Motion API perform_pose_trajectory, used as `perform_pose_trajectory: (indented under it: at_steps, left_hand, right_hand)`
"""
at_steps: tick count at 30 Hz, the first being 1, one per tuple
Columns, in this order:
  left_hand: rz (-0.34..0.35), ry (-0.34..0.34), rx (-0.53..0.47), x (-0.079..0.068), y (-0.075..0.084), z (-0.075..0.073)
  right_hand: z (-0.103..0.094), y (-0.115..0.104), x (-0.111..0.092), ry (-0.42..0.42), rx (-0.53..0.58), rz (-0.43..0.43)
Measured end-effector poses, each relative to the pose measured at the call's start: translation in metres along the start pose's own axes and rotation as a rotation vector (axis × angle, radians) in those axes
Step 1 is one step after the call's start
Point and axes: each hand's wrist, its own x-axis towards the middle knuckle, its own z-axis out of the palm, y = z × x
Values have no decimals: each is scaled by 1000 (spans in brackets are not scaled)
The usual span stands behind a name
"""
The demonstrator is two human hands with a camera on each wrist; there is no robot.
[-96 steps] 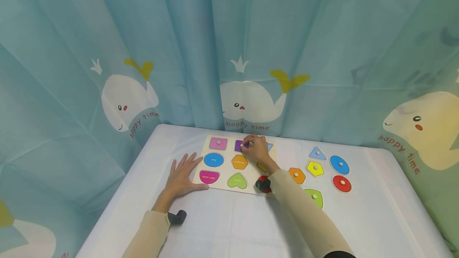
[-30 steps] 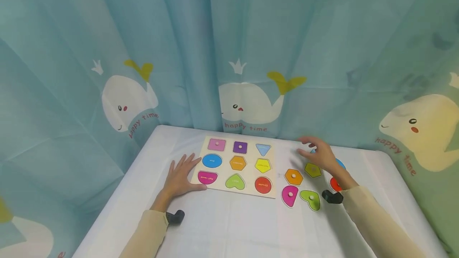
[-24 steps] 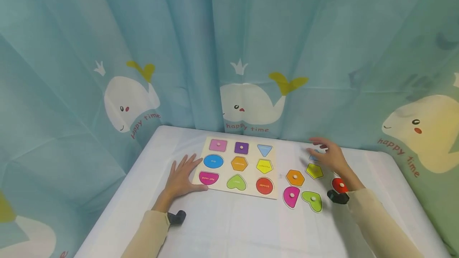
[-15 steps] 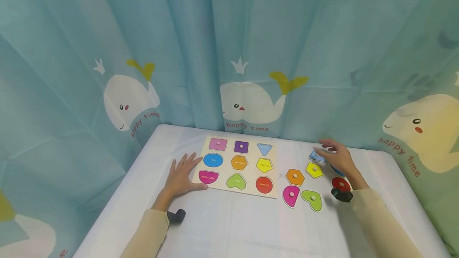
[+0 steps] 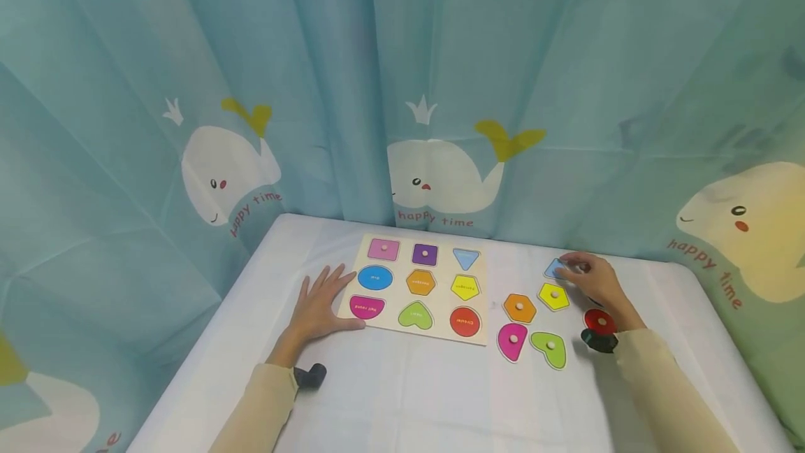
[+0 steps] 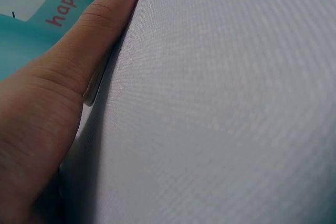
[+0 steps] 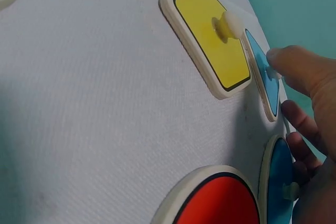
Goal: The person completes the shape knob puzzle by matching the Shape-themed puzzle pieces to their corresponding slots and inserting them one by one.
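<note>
My left hand [image 5: 321, 310] lies at the left end of the puzzle board [image 5: 390, 313], fingers spread and straight, its thumb along the near edge. In the left wrist view the thumb [image 6: 89, 35] presses against the board's side. At the right, my right hand [image 5: 597, 284] pinches the knob of the blue triangle piece [image 5: 552, 270] between thumb and index finger. The right wrist view has the thumb [image 7: 296, 66] at that knob, the triangle [image 7: 266, 85] flat on the cloth and the index fingertip hidden. On the board, a pink square [image 5: 383, 257] and purple square [image 5: 424, 261] have knobs.
Near the right hand lie a yellow pentagon [image 5: 552, 302], an orange hexagon [image 5: 518, 316], a magenta half round [image 5: 511, 351], a green heart [image 5: 556, 355] and a red circle [image 5: 594, 320]. A blue oval [image 7: 278, 182] sits under the hand. A curtain [image 5: 339, 89] backs the table.
My right hand has let go of the purple square on the board, moved right over the loose pieces and come down on the triangle's knob. The left hand has stayed in place.
</note>
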Motion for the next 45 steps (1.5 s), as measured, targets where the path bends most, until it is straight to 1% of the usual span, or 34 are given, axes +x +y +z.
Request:
perform_pose_trajectory:
  at_steps: [11,22,28,34,40,42,45]
  left_hand:
    - [1,11,-1,0,1,-1]
    - [4,11,17,-1,-1,1]
    - [4,11,7,-1,0,1]
    - [-5,-1,-9,-2,-1,0]
    - [0,9,-8,-2,-1,0]
    - [3,12,-8,-2,-1,0]
    - [8,11,-11,-1,-1,0]
  right_hand:
    - [-1,-4,0,-1,-4,49]
    - [0,-1,-1,-4,-5,54]
    - [0,-2,-1,-7,-3,71]
    - [2,-8,-1,3,-35,59]
    - [2,-12,-1,40,-87,17]
    - [1,-13,-1,50,-91,5]
    - [0,-17,-4,54,-76,8]
